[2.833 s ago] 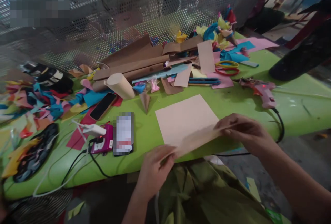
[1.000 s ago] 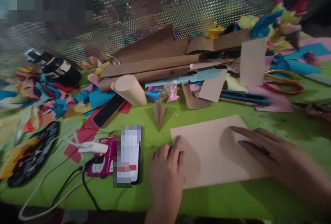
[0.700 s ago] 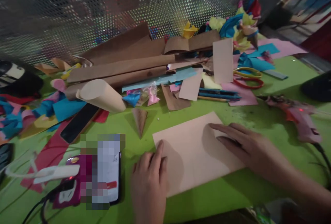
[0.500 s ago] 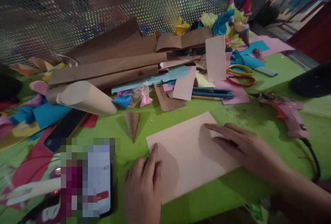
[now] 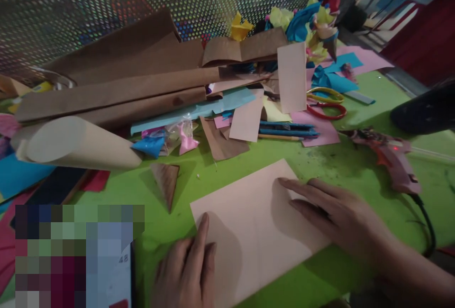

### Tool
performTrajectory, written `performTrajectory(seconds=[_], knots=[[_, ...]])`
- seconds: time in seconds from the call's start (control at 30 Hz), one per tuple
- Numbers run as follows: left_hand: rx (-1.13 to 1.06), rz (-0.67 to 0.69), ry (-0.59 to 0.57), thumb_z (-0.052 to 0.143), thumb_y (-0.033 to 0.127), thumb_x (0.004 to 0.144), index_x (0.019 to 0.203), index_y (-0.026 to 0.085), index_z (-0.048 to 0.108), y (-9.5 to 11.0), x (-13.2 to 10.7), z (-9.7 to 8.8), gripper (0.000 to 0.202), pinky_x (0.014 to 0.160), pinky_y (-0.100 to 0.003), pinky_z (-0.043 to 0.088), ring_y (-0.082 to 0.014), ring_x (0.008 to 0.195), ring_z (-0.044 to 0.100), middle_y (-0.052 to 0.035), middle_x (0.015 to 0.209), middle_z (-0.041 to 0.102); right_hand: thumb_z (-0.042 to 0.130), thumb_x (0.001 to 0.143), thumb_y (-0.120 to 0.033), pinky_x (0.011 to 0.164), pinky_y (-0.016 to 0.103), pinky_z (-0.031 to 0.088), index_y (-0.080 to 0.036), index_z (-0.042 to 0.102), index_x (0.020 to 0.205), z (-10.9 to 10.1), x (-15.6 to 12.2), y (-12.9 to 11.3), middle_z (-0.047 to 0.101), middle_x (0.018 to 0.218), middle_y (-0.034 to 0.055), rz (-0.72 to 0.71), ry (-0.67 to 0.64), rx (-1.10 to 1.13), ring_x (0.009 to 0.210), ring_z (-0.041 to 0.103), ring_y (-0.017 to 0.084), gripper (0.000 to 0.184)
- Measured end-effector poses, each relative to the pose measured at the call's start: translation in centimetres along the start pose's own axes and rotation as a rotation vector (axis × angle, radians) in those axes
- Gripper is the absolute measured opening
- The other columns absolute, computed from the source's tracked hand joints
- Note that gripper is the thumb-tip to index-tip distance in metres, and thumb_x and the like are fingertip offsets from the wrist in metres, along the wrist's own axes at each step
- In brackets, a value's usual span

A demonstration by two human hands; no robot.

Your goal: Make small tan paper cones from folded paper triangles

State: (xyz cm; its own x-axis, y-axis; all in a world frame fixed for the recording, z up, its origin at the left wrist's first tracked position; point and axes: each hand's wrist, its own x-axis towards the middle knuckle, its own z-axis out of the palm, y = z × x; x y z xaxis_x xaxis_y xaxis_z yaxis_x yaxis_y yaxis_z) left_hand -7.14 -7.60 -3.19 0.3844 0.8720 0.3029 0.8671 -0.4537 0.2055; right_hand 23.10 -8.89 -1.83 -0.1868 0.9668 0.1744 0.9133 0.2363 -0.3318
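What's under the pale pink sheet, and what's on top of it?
On top: the left hand at the pale pink sheet's near-left edge, the right hand flat on its right side. The green table shows around it; anything beneath the sheet is covered.

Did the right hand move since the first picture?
Yes. The right hand went forward from the near edge of the green table, farther onto it. It was pinching the pink sheet there, and now it lies flat on top.
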Motion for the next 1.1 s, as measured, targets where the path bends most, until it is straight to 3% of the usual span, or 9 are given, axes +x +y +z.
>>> performTrajectory(seconds=[0.2, 0.37, 0.5, 0.6, 0.8, 0.97, 1.1], knots=[[0.021, -0.001, -0.01, 0.05, 0.029, 0.101, 0.137, 0.025, 0.06, 0.0, -0.1, -0.1, 0.037, 0.069, -0.032, 0.043, -0.0158, 0.071, 0.063, -0.0025, 0.087, 0.068, 0.047, 0.102, -0.03, 0.053, 0.025, 0.046, -0.023, 0.062, 0.133, -0.1, -0.6, 0.3, 0.062, 0.08, 0.002, 0.033, -0.019, -0.086, 0.061, 0.062, 0.013, 0.035], [0.006, 0.005, -0.037, 0.051, 0.027, 0.101, 0.137, 0.023, 0.059, 0.1, 0.1, -0.3, 0.037, 0.068, -0.031, 0.043, -0.0156, 0.071, 0.061, -0.0025, 0.087, 0.065, 0.043, 0.102, -0.033, 0.08, 0.038, 0.053, -0.026, 0.067, 0.128, -0.1, -0.4, 0.4, 0.067, 0.119, 0.0124, -0.014, 0.012, -0.234, 0.1, 0.064, 0.026, 0.036], [0.024, 0.024, -0.035, 0.053, 0.026, 0.1, 0.138, 0.025, 0.059, 0.7, 0.4, -0.8, 0.039, 0.07, -0.03, 0.044, -0.0171, 0.076, 0.061, -0.0036, 0.089, 0.064, 0.04, 0.102, -0.029, 0.096, 0.045, 0.046, -0.024, 0.061, 0.132, 0.1, -0.3, 0.4, 0.059, 0.145, 0.0088, -0.08, -0.009, -0.259, 0.124, 0.056, 0.029, 0.037], [0.032, -0.015, -0.035, 0.056, 0.018, 0.097, 0.136, 0.029, 0.061, 1.7, 0.5, -1.5, 0.041, 0.071, -0.031, 0.046, -0.0182, 0.081, 0.06, -0.0048, 0.093, 0.063, 0.035, 0.103, -0.031, 0.098, 0.047, 0.043, -0.022, 0.056, 0.135, 0.1, -0.4, 0.4, 0.059, 0.146, 0.0085, -0.112, -0.006, -0.236, 0.127, 0.055, 0.03, 0.039], [0.015, -0.026, -0.234, 0.057, 0.004, 0.091, 0.133, 0.03, 0.062, 2.8, 0.7, -2.6, 0.05, 0.087, -0.037, 0.051, -0.0215, 0.104, 0.06, -0.0047, 0.119, 0.067, 0.026, 0.103, -0.037, 0.092, 0.05, 0.045, -0.021, 0.05, 0.137, 0.7, -0.8, 1.2, 0.061, 0.143, 0.0108, -0.16, 0.002, -0.29, 0.123, 0.057, 0.034, 0.044], [0.0, -0.035, -0.245, 0.061, 0.01, 0.092, 0.132, 0.029, 0.061, 2.9, 0.2, -2.6, 0.045, 0.093, -0.041, 0.05, -0.0218, 0.111, 0.058, -0.0031, 0.128, 0.066, 0.023, 0.103, -0.041, 0.092, 0.05, 0.046, -0.025, 0.046, 0.14, 1.2, -1.1, 1.7, 0.059, 0.146, 0.0071, -0.127, 0.011, -0.313, 0.124, 0.057, 0.033, 0.046], [-0.041, -0.009, -0.295, 0.059, 0.026, 0.096, 0.132, 0.027, 0.061, 2.6, 0.5, -3.1, 0.036, 0.093, -0.042, 0.049, -0.0225, 0.11, 0.057, -0.0032, 0.131, 0.063, 0.025, 0.102, -0.041, 0.091, 0.051, 0.047, -0.024, 0.049, 0.138, 1.1, -1.2, 1.7, 0.059, 0.146, 0.0091, -0.12, 0.002, -0.291, 0.125, 0.056, 0.034, 0.046]])
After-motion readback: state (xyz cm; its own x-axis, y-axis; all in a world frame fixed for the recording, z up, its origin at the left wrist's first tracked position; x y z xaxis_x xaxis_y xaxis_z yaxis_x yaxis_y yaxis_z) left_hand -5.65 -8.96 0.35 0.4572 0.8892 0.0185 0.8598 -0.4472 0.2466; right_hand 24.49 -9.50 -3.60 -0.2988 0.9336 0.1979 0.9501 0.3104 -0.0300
